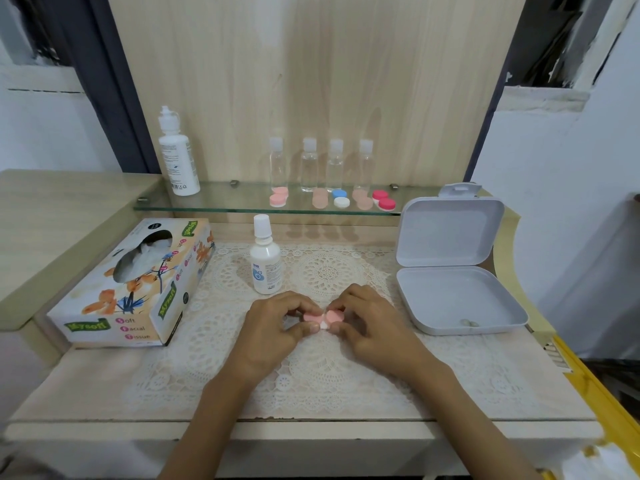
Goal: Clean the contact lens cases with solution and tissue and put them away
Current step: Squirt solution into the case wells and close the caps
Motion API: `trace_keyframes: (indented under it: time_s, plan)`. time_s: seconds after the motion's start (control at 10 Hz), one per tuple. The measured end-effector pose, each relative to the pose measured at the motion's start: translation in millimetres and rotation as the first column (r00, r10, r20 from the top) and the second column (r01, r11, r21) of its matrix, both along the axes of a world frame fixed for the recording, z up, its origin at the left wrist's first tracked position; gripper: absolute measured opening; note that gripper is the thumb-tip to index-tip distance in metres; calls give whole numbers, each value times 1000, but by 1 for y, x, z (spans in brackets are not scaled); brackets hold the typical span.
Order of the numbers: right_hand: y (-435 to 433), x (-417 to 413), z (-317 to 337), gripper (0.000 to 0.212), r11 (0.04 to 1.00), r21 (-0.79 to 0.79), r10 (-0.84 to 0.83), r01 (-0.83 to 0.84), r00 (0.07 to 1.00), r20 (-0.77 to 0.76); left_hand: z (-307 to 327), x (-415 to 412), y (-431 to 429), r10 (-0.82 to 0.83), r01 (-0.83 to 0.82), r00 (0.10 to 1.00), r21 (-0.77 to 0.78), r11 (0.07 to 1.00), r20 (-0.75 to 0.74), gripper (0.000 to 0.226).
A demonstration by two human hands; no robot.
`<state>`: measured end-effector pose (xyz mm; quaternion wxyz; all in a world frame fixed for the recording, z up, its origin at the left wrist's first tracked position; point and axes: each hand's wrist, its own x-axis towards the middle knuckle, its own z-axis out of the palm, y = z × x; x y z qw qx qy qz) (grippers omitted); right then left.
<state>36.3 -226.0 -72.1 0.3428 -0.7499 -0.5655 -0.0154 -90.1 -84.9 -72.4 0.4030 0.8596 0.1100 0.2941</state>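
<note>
Four clear white-capped bottles (309,168) stand in a row on the glass shelf (225,199); a lace mat (329,273) covers the desk (52,386).

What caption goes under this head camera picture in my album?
Left hand and right hand hold a pink lens case over a lace mat, near solution bottle and tissue box.

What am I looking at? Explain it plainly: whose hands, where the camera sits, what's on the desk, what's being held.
No machine here: a person works bare-handed, filmed by one wide-angle camera on their head, looking down. The left hand and right hand pinch a pink lens case between them above a lace mat. Nearby: a tissue box at left, a small solution bottle behind, an open white box at right. The glass shelf carries a tall bottle, four clear bottles and more lens cases.
</note>
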Motion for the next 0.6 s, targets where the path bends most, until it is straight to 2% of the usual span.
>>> trace_keyframes:
  time_s: [0.1,0.3,0.5,0.6]
  plan:
    - [2,0,0,23,1000,-4,-28,29,999,19,0,0,0,0,0,1000,0,1000,-3,23]
    - [0,0,1,46,999,-31,-41,42,998,41,0,0,0,0,0,1000,-3,1000,-6,24]
    - [1,-1,0,21,1000,-19,19,-19,1000,20,0,0,-1,2,-2,1000,-21,1000,-5,25]
    - [3,-1,-1,19,1000,-14,-3,4,999,39,0,0,-1,3,-3,1000,-33,999,-5,26]
